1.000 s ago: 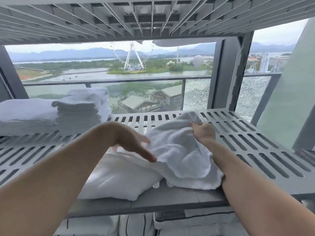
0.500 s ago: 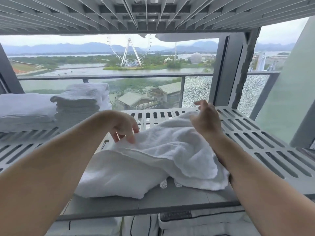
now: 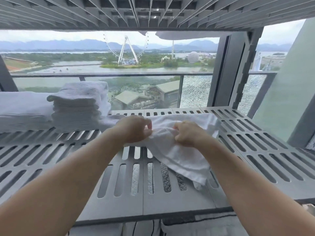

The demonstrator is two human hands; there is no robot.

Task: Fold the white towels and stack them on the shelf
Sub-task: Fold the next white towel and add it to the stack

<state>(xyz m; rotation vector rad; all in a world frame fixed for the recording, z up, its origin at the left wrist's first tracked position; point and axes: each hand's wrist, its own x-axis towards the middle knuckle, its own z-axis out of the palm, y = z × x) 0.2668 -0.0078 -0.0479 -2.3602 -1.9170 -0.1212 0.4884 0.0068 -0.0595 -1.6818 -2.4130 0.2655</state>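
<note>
Both arms reaching forward, forearms converging. Left hand (image 3: 134,130) and right hand (image 3: 187,134) sitting close side by side, fingers curled, each pinching the white towel (image 3: 180,155).

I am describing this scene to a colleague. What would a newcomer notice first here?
At the centre, the left hand and the right hand both grip a crumpled white towel on the grey slatted shelf. At the back left stands a stack of folded towels. Outside, far behind, a Ferris wheel rises.
</note>
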